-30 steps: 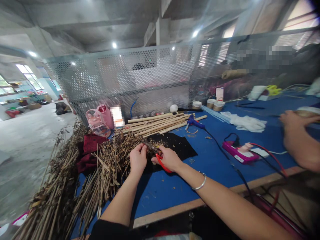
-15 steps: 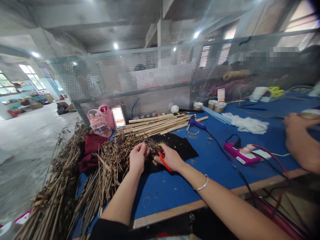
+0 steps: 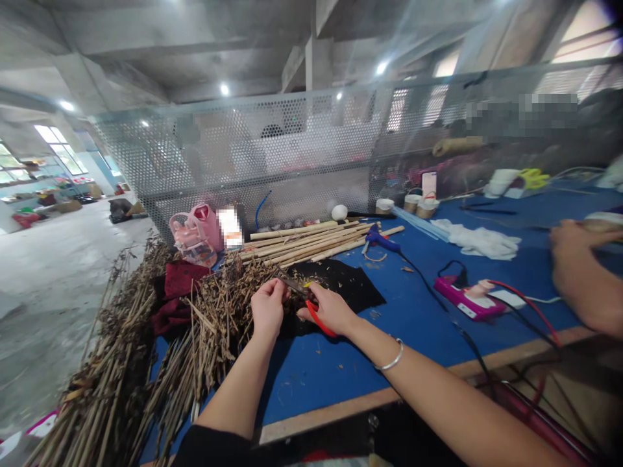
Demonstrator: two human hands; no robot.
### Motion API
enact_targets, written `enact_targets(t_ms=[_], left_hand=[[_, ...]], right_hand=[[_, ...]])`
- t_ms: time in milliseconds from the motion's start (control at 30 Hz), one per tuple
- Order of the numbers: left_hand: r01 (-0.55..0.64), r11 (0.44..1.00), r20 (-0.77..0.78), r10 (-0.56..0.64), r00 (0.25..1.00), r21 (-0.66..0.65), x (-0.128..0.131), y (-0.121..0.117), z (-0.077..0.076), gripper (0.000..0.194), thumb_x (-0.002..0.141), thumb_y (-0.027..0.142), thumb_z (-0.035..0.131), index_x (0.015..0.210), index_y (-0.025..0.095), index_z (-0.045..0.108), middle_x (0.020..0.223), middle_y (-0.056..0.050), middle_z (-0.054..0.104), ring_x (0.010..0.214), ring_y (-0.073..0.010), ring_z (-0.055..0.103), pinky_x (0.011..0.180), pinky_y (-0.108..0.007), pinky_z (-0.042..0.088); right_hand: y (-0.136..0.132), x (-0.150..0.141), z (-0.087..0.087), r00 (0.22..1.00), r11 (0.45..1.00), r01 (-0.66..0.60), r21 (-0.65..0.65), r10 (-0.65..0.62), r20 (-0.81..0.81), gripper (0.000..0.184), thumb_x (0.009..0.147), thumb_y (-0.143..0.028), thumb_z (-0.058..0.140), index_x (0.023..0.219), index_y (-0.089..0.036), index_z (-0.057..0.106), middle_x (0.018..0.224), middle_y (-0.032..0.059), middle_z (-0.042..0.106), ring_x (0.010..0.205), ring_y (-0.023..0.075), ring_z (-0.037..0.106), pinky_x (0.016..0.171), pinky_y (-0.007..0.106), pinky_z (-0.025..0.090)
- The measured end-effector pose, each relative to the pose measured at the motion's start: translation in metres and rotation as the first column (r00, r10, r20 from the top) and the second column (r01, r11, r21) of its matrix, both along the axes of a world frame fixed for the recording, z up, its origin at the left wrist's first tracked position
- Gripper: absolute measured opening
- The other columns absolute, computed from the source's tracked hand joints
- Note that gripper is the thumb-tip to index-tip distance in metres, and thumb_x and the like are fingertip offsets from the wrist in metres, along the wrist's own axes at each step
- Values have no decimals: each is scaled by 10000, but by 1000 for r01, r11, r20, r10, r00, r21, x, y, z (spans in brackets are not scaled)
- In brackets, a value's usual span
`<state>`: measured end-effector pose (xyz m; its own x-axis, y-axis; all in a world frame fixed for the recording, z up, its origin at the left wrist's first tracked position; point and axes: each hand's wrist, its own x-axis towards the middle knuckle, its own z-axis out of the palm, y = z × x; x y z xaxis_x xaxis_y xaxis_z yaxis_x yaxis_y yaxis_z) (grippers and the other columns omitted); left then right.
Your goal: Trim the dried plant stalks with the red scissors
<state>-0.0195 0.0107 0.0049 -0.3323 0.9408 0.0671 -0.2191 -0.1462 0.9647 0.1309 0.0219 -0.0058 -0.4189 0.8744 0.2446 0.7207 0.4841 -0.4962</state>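
Observation:
My right hand [image 3: 327, 307] is closed round a pair of scissors [image 3: 318, 318] with red handles; their dark blades point left toward my other hand. My left hand [image 3: 268, 303] makes a pinch close to the blade tips, over the edge of the dried stems. What its fingers hold is too small to make out. Beside and under it spreads a heap of dried plant stems [image 3: 214, 318] with shrivelled brown tops. A black cloth [image 3: 353, 285] strewn with plant bits lies behind and right of the scissors.
Pale sticks [image 3: 311, 241] lie at the back, with a blue glue gun [image 3: 382, 240] and its cord to their right. A pink power strip [image 3: 470, 299] and a white glove [image 3: 481, 240] lie further right. At the right edge, a co-worker's hand [image 3: 574, 259] holds a roll.
My left hand's pinch shifts slightly beside the blades, and the scissors move a little with my right hand. The view sways a bit; the heap and table things stay put.

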Motion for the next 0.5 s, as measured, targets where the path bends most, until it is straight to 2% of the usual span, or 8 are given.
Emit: enact_targets(t_ms=[200,333,500], left_hand=[[-14,1000,-42,14,999,17,-2,1,-2,319,651,409,616,769,115,649,686,-29,625,616,-112,556,614,-230,466],[-10,1000,-60,12,998,28,-3,1,-4,286,673,384,596,778,124,649,677,-22,621,594,-110,550,603,-231,462],[-22,998,-228,37,973,67,-9,4,-7,268,709,379,562,768,133,647,673,-19,608,587,-109,535,589,-222,448]], right_hand=[[0,0,-1,1000,1000,20,-5,-20,-1,348,690,-500,590,832,-197,492,685,-16,554,566,105,485,512,208,281],[2,1,-3,999,999,-14,-34,13,-50,342,695,-518,571,765,-200,466,628,-32,531,528,94,452,489,201,272],[3,1,-3,997,998,-32,-56,28,-75,349,708,-532,548,704,-197,448,598,-37,510,503,84,417,475,198,263]])
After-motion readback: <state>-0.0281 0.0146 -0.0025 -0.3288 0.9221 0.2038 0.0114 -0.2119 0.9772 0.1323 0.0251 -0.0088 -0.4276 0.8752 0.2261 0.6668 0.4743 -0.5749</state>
